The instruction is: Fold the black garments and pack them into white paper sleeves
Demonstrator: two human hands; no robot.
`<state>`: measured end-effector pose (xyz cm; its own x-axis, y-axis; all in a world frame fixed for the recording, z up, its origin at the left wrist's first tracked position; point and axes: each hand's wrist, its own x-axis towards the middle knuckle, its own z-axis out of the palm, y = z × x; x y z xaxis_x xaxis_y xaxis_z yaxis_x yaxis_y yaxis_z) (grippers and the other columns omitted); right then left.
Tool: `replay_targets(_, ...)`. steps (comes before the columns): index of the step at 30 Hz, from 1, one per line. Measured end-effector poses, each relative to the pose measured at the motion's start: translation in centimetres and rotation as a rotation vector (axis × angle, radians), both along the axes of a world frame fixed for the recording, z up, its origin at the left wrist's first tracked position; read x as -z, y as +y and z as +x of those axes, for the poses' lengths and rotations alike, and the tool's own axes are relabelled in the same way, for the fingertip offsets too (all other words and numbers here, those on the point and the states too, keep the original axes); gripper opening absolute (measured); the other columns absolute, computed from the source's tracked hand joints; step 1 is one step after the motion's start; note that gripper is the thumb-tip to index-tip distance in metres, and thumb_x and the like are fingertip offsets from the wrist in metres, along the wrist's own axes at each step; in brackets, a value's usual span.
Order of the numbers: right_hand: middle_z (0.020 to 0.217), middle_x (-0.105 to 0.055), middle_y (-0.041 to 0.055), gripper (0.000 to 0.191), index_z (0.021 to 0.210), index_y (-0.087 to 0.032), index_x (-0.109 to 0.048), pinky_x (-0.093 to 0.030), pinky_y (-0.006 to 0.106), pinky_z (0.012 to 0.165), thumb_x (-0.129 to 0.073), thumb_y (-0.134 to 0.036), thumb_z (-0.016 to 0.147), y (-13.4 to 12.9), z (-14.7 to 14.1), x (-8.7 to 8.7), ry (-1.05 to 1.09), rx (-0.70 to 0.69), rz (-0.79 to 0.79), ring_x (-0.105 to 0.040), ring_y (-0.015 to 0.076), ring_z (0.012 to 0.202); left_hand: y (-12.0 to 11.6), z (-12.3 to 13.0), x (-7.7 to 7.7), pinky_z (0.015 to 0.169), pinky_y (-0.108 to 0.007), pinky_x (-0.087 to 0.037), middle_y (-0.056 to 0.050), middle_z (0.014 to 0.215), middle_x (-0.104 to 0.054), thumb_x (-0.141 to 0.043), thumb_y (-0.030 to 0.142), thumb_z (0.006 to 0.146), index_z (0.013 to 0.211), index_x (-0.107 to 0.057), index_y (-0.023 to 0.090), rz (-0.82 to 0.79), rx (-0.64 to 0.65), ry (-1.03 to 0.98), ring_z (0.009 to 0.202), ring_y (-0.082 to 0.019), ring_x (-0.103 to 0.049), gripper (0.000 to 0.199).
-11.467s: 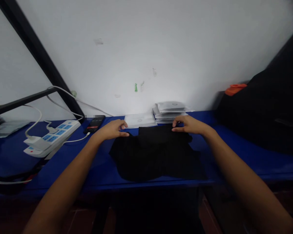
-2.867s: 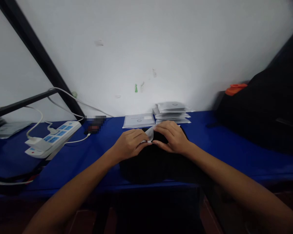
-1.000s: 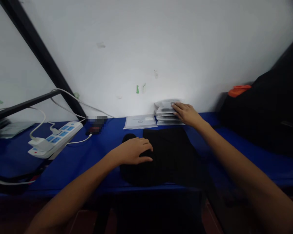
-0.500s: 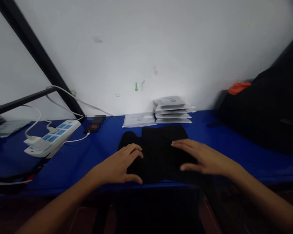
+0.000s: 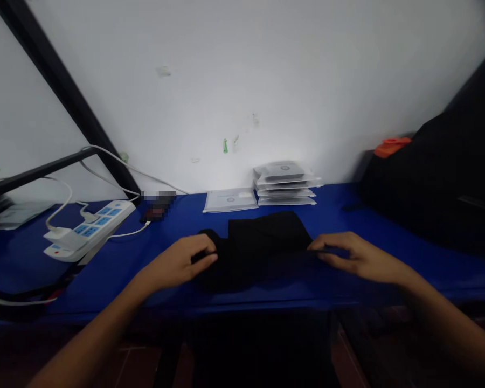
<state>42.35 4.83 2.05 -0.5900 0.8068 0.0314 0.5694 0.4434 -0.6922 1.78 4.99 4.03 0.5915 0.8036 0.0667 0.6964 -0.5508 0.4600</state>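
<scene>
A black cloth garment (image 5: pixel 262 242), partly folded, lies in front of me on the blue table; its exact kind is hard to make out in the dark. At its left edge, my left hand (image 5: pixel 186 258) pinches the fabric between thumb and fingers. My right hand (image 5: pixel 343 253) grips the right edge of the same cloth, thumb below and fingertips above. Between the two hands the near part of the cloth is bent over toward the far part.
Behind the cloth are a stack of clear plastic packets (image 5: pixel 285 186) and a single flat packet (image 5: pixel 230 200). On the left lie a white power strip (image 5: pixel 89 231) with cables and a phone-like device (image 5: pixel 158 206). A large black mass (image 5: pixel 436 188) with an orange piece (image 5: pixel 392 146) stands right.
Both hands went from lying with spread fingers on the cloth to pinching its left and right edges. They have moved outward, and the cloth's near edge has lifted and folded away from me.
</scene>
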Motion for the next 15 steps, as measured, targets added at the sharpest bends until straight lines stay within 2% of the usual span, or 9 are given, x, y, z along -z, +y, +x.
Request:
replay_targets(3,0.109,-0.072,0.0063,0.033,0.112,-0.023,-0.066,-0.053,0.038,0.087,-0.057,-0.046,0.091,4.8,0.0,-0.1,0.001,0.015,0.001,-0.067,0.0235,0.097,4.5,0.5,0.5,0.083,-0.032,-0.048,-0.004,0.099,-0.066,-0.052,0.041,0.094,0.096,-0.063,0.02,0.086,-0.047,-0.005,0.09,-0.02,-0.061,0.024)
replay_targets(5,0.111,-0.071,0.0085,0.033,0.112,-0.022,-0.065,-0.053,0.042,0.088,-0.057,-0.045,0.09,8.1,-0.1,0.5,-0.028,0.057,0.128,-0.067,0.0255,0.097,7.2,1.0,1.5,0.084,-0.034,-0.048,-0.007,0.102,-0.065,-0.052,0.045,0.094,0.102,-0.063,0.019,0.123,-0.07,0.046,0.092,-0.021,-0.062,0.03)
replay_targets(7,0.116,-0.069,0.0118,0.033,0.113,-0.02,-0.065,-0.05,0.046,0.095,-0.057,-0.042,0.09,10.8,-0.6,1.4,-0.106,0.051,0.276,-0.065,0.0281,0.106,9.2,1.7,2.6,0.087,-0.036,-0.048,-0.01,0.107,-0.065,-0.051,0.049,0.094,0.11,-0.062,0.017,0.121,-0.078,0.101,0.095,-0.023,-0.062,0.037)
replay_targets(11,0.125,-0.065,0.0147,0.037,0.124,-0.017,-0.061,-0.046,0.048,0.102,-0.054,-0.033,0.092,14.0,-1.6,2.8,-0.257,-0.044,0.422,-0.06,0.0279,0.117,10.7,2.9,4.1,0.091,-0.038,-0.047,-0.013,0.113,-0.062,-0.055,0.052,0.09,0.114,-0.061,0.017,0.104,-0.071,0.157,0.101,-0.026,-0.061,0.043)
replay_targets(15,0.12,-0.066,0.014,0.036,0.124,-0.017,-0.061,-0.049,0.048,0.098,-0.057,-0.025,0.089,14.7,-2.1,3.2,-0.342,-0.084,0.501,-0.06,0.0271,0.113,11.0,3.5,4.0,0.083,-0.036,-0.046,-0.009,0.101,-0.063,-0.062,0.039,0.086,0.099,-0.059,0.018,0.165,-0.058,0.169,0.093,-0.025,-0.06,0.025)
